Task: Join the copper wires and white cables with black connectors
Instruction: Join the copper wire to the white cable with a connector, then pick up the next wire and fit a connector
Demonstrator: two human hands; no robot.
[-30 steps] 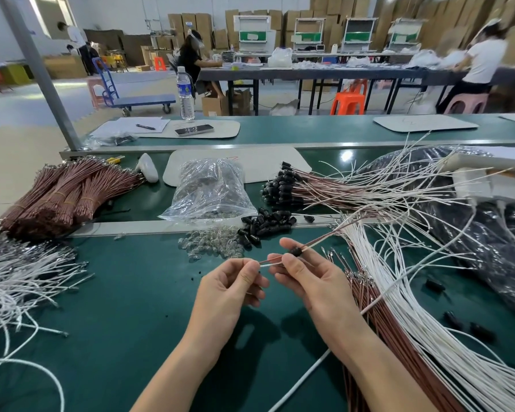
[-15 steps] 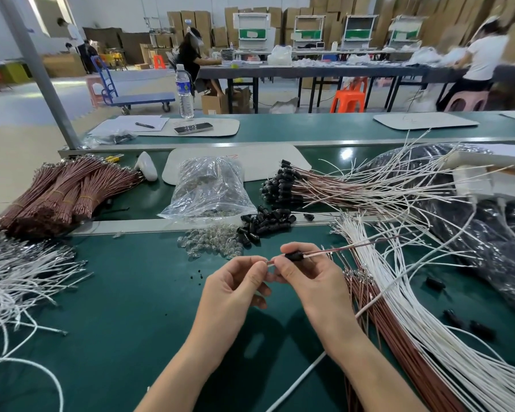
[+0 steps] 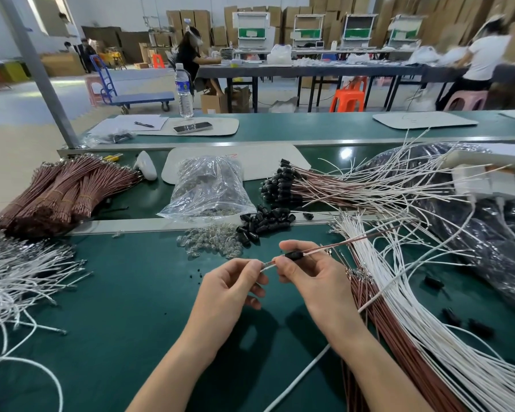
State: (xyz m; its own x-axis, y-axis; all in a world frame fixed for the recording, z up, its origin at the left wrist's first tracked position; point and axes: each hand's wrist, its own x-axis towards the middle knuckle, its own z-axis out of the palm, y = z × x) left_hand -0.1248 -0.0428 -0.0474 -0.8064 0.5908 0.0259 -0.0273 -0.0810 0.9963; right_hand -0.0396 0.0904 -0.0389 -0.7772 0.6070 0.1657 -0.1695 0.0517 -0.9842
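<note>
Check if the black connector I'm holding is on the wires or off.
On: wires run out both ends of the black connector in the right hand; the left hand pinches their tips.

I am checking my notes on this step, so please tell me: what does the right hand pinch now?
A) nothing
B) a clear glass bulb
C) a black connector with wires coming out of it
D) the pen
C: the right hand pinches the black connector, thin wires run out of it to the right, and the left hand pinches the wire ends on its other side.
</note>
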